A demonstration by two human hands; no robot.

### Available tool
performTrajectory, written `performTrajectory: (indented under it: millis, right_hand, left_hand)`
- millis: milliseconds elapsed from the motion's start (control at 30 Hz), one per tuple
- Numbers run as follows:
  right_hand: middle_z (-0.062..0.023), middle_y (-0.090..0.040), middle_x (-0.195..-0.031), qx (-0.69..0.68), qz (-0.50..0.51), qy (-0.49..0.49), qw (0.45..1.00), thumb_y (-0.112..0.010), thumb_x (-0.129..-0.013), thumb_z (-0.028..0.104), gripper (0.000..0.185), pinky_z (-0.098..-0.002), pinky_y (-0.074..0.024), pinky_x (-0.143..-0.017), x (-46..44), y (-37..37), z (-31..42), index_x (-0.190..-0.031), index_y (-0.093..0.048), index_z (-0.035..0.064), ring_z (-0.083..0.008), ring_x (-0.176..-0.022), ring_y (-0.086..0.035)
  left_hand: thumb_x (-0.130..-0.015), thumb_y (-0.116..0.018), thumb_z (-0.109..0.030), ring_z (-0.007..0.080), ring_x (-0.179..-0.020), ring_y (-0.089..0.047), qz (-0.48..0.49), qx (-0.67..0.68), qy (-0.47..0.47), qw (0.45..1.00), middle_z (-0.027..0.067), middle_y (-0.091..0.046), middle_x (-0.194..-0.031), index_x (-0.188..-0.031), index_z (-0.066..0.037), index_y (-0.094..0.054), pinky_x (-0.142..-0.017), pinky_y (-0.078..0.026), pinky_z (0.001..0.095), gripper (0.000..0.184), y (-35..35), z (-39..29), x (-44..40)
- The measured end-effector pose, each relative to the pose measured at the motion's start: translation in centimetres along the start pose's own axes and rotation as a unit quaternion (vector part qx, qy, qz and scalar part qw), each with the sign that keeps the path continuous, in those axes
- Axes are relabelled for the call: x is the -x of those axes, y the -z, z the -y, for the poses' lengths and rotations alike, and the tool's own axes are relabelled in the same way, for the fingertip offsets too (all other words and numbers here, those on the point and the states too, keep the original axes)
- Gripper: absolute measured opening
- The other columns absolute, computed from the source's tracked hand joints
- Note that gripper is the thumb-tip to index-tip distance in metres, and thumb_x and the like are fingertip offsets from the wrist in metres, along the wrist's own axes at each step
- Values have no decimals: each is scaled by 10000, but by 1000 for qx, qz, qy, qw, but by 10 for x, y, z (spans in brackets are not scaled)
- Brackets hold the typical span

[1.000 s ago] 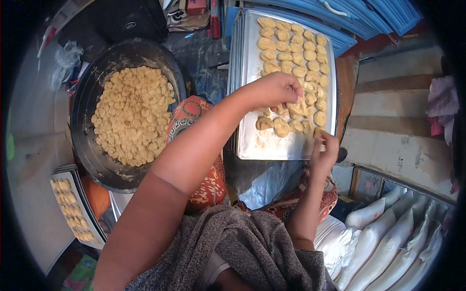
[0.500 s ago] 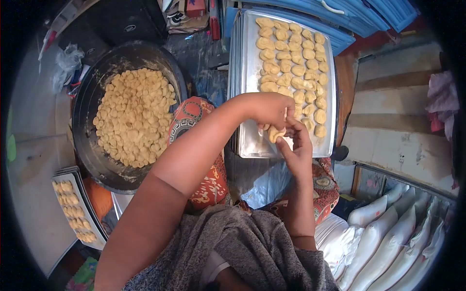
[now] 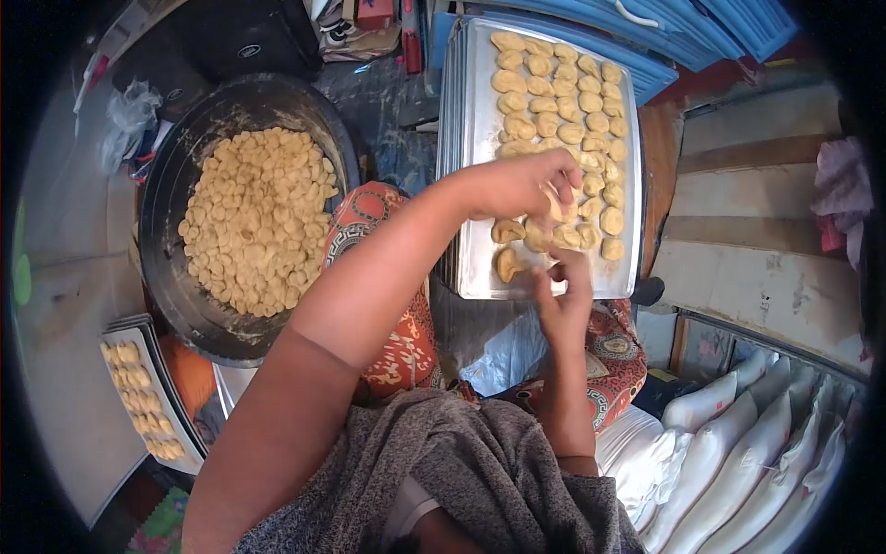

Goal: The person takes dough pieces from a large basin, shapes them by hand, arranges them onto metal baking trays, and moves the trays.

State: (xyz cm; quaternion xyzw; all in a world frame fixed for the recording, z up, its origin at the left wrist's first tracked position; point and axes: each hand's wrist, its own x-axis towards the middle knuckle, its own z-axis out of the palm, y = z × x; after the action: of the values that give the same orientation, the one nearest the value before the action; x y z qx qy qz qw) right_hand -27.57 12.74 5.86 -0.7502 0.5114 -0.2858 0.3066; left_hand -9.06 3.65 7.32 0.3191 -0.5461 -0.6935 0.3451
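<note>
My left hand (image 3: pixel 531 183) hovers over a metal baking tray (image 3: pixel 478 120) set with rows of small dough pieces (image 3: pixel 566 113). Its fingers bend down among the pieces and are smeared by motion, so whether dough is between them does not show. Lower down, my right hand (image 3: pixel 565 295) is at the tray's near part, thumb and fingers apart, nothing visible in them. Just left of its fingertips, a curved dough piece (image 3: pixel 508 265) lies on the tray near the front edge. Part of the rows is hidden under my left hand.
A large black tub (image 3: pixel 166 277) heaped with small dough lumps (image 3: pixel 258 222) stands at my left. Below it, another tray (image 3: pixel 189 452) holds shaped pieces. Blue trays (image 3: pixel 637 42) lean at the back. Full white sacks (image 3: pixel 738 452) are stacked at lower right.
The dough piece that was between my two hands now appears on the tray near its front edge. My hands have separated, the left upward and the right slightly down.
</note>
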Motion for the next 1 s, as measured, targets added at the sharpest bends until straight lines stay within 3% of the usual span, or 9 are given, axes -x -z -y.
performTrajectory:
  millis: [67,267,333,400,533,833,900,967,1000]
  right_hand:
    - [-86,-552,-901,-199,-190,-25,961,-685,-763,26,296,-290,-450,-688,-5,-1,9,-1052,-625,19,-166,-731,-508]
    - [-77,-567,-943,-213,-115,-18,970,-642,-820,-12,246,-224,-464,-736,1,15,-24,-1058,-580,-6,-113,-804,-549]
    - [-69,-582,-919,-245,-148,-112,952,-653,-814,-3,171,-227,-470,-742,9,16,-35,-978,-603,-12,-113,-793,-560]
    - [-93,-616,-846,-46,-126,-27,991,-662,-799,1,126,-256,-471,-721,14,13,-42,-913,-615,-21,-128,-790,-572]
    - [-135,-622,-845,83,-71,60,992,-648,-803,7,100,-295,-471,-746,16,-3,-66,-902,-633,8,-218,-802,-589]
    - [-108,-582,-900,15,-40,-37,998,-628,-847,82,235,-303,-457,-726,19,0,-79,-1045,-559,-24,-178,-798,-549]
    - [-70,-546,-875,139,-66,95,983,-623,-851,107,254,-281,-429,-703,17,-1,-39,-1060,-547,-16,-136,-772,-503]
    - [-63,-540,-861,70,-24,42,996,-641,-838,116,269,-274,-422,-694,25,5,-14,-1063,-552,-2,-143,-762,-502]
    - [-55,-533,-847,0,11,-16,1000,-659,-825,125,285,-268,-415,-685,31,7,-2,-1065,-557,11,-149,-753,-501]
  left_hand:
    - [-728,-585,92,180,-958,-552,38,47,29,998,102,-492,-1055,-1198,-33,-400,-759,-508,271,520,-11,-4,1]
    - [-733,-641,-7,195,-820,-612,39,-99,114,988,153,-466,-1131,-1242,-51,-365,-675,-534,313,580,-25,-17,6]
    - [-691,-700,-86,249,-793,-641,10,-239,10,971,169,-577,-998,-1117,-26,-504,-661,-527,364,473,-26,12,-1]
    - [-705,-689,-163,290,-802,-652,120,-527,70,838,148,-645,-820,-895,-26,-631,-659,-517,406,241,-40,15,14]
    - [-776,-600,-220,291,-760,-663,-33,-567,122,814,124,-677,-801,-822,-61,-702,-660,-524,407,195,-78,50,19]
    - [-755,-617,-148,333,-802,-631,-62,-490,-2,869,146,-639,-841,-1070,-40,-578,-685,-505,433,335,-61,22,66]
    - [-754,-648,-121,290,-816,-635,-171,-355,-208,895,128,-631,-890,-1089,-45,-573,-693,-507,405,352,-44,14,105]
    - [-759,-689,-108,207,-787,-630,-274,-178,-253,910,82,-624,-907,-1094,-67,-582,-678,-507,342,354,-13,7,154]
    - [-760,-709,-87,133,-767,-599,-357,-85,-135,920,46,-622,-879,-1076,-95,-606,-682,-489,270,332,2,2,190]
